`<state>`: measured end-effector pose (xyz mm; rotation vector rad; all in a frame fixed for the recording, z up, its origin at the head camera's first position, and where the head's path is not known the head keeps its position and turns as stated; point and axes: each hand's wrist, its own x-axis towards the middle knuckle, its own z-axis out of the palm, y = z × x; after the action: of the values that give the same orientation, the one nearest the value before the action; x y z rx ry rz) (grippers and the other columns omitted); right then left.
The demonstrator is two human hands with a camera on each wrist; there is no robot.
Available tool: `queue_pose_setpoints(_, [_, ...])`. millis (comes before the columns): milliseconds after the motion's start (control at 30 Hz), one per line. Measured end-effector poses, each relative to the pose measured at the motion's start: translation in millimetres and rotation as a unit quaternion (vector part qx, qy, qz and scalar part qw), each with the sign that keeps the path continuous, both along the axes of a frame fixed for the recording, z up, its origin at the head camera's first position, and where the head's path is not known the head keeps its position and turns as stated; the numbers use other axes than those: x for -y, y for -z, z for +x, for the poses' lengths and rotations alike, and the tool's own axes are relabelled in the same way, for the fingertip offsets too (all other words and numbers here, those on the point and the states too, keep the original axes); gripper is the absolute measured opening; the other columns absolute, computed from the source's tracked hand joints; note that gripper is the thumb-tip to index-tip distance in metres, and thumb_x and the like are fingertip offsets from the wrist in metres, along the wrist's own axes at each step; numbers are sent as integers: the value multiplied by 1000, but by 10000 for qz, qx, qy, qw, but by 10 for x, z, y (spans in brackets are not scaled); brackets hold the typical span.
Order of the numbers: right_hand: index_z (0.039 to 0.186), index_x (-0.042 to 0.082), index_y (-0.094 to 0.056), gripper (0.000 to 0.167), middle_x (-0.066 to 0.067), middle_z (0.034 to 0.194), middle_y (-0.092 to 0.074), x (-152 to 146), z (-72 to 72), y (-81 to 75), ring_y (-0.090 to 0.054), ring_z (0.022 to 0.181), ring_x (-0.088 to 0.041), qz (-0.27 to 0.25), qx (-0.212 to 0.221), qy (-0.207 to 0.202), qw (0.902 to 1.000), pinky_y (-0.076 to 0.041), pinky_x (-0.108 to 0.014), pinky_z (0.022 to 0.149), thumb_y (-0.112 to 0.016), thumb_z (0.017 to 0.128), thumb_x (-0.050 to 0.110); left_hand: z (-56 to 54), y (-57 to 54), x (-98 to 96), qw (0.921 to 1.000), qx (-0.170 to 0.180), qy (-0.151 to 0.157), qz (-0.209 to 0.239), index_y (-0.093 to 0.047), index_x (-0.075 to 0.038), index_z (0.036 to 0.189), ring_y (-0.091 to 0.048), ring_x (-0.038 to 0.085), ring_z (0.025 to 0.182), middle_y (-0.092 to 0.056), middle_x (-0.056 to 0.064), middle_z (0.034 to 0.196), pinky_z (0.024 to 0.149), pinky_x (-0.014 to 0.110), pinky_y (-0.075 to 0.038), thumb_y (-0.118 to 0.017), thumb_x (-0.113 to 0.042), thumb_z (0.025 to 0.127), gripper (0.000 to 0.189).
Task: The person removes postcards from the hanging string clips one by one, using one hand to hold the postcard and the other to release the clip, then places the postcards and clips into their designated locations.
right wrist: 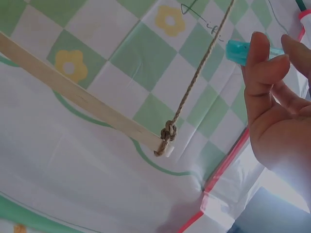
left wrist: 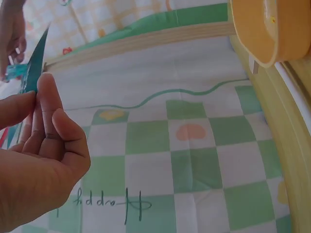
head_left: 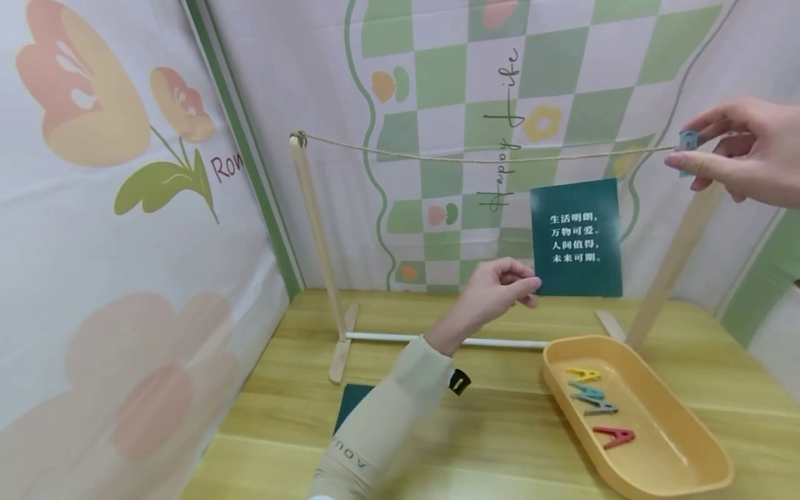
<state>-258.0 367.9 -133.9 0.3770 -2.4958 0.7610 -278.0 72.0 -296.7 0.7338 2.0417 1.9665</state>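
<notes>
My left hand pinches a dark green card with white Chinese writing by its lower left corner. The card hangs in the air below the string, seen nearly edge-on in the left wrist view. Up at the right, my right hand pinches a blue clothespin, which overlaps the right part of the string in the head view. In the right wrist view the clothespin sits between thumb and fingers, to one side of the string. That string is knotted to a wooden post.
A yellow tray at front right holds several clothespins. The string runs between a left post and a right post, joined below by a white rod. Another dark green card lies partly under my left sleeve.
</notes>
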Motion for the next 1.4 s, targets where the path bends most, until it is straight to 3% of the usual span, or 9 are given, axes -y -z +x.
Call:
queue_pose_setpoints(200, [121, 10, -54, 32, 38, 85, -47, 23, 72, 272, -53, 52, 9, 384, 52, 47, 9992, -38, -20, 39, -68, 93, 18, 39, 94, 253, 9991, -255, -120, -320, -68, -9, 95, -72, 36, 78, -73, 6, 83, 67, 22, -55, -68, -18, 93, 9])
queue_pose_setpoints(300, [121, 2, -54, 35, 15, 93, -63, 77, 127, 408, -51, 53, 11, 849, 24, 136, 9963, -38, -20, 39, -68, 93, 18, 42, 103, 352, 9985, -211, -190, -461, -68, -10, 94, -72, 30, 72, -74, 6, 84, 59, 22, -50, -69, -18, 93, 9])
queue_pose_setpoints(433, [116, -2, -58, 37, -21, 94, -67, 173, 208, 610, -46, 55, 13, 1666, -48, 182, 9859, -39, -18, 43, -73, 89, 20, 45, 99, 497, 9968, -166, -308, -715, -68, -11, 95, -69, 19, 64, -74, 2, 81, 58, 23, -50, -69, -19, 92, 9])
queue_pose_setpoints(633, [104, 4, -66, 37, -4, 79, -71, 242, 308, 971, -48, 56, 11, 2351, -319, -338, 9709, -44, -19, 47, -85, 74, 14, 94, 171, 745, 9944, -36, -240, -1025, -66, -10, 98, -68, 34, 71, -73, 3, 84, 66, 30, -56, -66, -17, 94, 8])
queue_pose_setpoints(800, [102, 8, -64, 38, -3, 84, -72, 253, 334, 1241, -50, 59, 12, 2457, -497, -861, 9642, -46, -19, 49, -86, 71, 15, 140, 238, 905, 9917, 113, -176, -1272, -63, -9, 101, -67, 23, 62, -70, 4, 79, 58, 27, -53, -64, -16, 96, 9])
queue_pose_setpoints(1000, [97, 13, -63, 32, 5, 79, -68, 305, 354, 1502, -48, 59, 11, 2404, -84, -1049, 9649, -44, -19, 50, -84, 73, 15, 172, 256, 1053, 9898, 94, -92, -1416, -60, -7, 104, -67, 19, 63, -65, 4, 76, 66, 30, -58, -62, -15, 97, 10])
queue_pose_setpoints(1133, [94, 15, -62, 31, 13, 75, -62, 311, 410, 1692, -43, 57, 12, 2476, -92, -1242, 9608, -41, -17, 49, -84, 72, 15, 213, 297, 1179, 9875, 106, -43, -1570, -61, -8, 103, -68, 20, 66, -67, 5, 78, 74, 32, -58, -61, -17, 98, 10])
queue_pose_setpoints(1267, [90, 19, -57, 31, 19, 70, -51, 287, 450, 1905, -38, 56, 13, 2356, 42, -1511, 9600, -36, -16, 47, -83, 74, 14, 281, 376, 1298, 9843, 124, -140, -1753, -61, -10, 102, -69, 22, 66, -68, 3, 77, 73, 31, -57, -61, -19, 98, 10])
queue_pose_setpoints(1400, [89, 18, -56, 28, 18, 73, -53, 258, 498, 2111, -40, 60, 12, 2202, 478, -1700, 9593, -38, -17, 49, -81, 77, 14, 322, 518, 1418, 9849, 147, -164, -1717, -61, -8, 102, -68, 32, 67, -73, 4, 81, 68, 31, -57, -62, -18, 97, 11])
